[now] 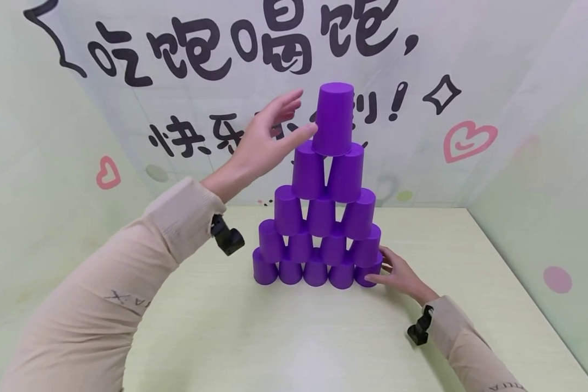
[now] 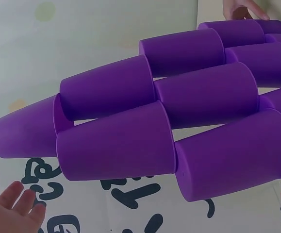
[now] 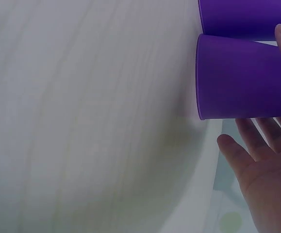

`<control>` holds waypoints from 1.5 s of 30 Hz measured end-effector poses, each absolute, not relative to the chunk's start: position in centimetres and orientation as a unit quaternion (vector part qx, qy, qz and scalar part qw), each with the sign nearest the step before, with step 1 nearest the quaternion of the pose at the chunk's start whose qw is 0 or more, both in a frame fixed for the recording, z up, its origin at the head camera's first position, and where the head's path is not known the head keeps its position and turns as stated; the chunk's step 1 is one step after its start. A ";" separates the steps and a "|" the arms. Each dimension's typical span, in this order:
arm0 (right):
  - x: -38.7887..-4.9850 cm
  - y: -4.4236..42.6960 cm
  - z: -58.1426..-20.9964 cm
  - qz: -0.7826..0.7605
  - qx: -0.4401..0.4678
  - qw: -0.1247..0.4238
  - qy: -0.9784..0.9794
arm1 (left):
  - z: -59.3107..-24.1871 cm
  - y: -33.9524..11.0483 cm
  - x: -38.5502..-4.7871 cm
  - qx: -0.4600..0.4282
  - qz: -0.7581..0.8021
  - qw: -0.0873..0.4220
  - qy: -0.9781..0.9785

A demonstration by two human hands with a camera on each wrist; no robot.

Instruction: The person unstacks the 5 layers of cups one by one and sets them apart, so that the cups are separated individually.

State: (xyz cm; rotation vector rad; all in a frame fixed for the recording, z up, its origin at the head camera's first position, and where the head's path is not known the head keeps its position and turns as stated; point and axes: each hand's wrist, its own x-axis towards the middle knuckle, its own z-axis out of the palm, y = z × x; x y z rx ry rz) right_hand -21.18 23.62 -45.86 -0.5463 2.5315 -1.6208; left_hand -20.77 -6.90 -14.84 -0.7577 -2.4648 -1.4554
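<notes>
Purple cups stand upside down in a tall pyramid (image 1: 320, 218), narrowing to a single top cup (image 1: 335, 117). My left hand (image 1: 262, 141) is raised to the left of that top cup, fingers spread and relaxed, thumb tip close to its side. The left wrist view shows the left fingers (image 2: 14, 211) apart from the cup, holding nothing. Low on the right, my right hand (image 1: 399, 275) is spread around the end cup (image 3: 242, 77) of the bottom row, thumb in front and fingers (image 3: 249, 141) behind. Whether it touches the cup cannot be told.
The pyramid stands on a pale table (image 1: 299, 337). Behind it hangs a white backdrop (image 1: 186, 109) with black lettering and pink hearts; light side panels (image 1: 549, 218) border the table. Black wrist cameras (image 1: 227, 235) are strapped at both sleeves.
</notes>
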 end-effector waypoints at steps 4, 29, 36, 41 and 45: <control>-21.3 23.6 -46.0 -0.537 -0.179 0.044 0.823 | -15.2 -6.3 -23.1 -0.247 -0.506 0.078 -0.823; -21.5 23.4 -45.9 -0.538 -0.179 0.036 0.823 | -15.0 -3.2 -25.5 -0.242 -0.542 0.044 -0.804; -21.7 23.4 -46.3 -0.542 -0.183 0.043 0.819 | -15.3 -3.5 -25.7 -0.237 -0.548 0.044 -0.801; -21.7 23.4 -46.3 -0.536 -0.177 0.048 0.824 | -15.4 -3.6 -25.8 -0.242 -0.550 0.038 -0.799; -21.8 23.5 -46.4 -0.532 -0.177 0.044 0.827 | -15.4 -3.5 -25.8 -0.248 -0.546 0.036 -0.800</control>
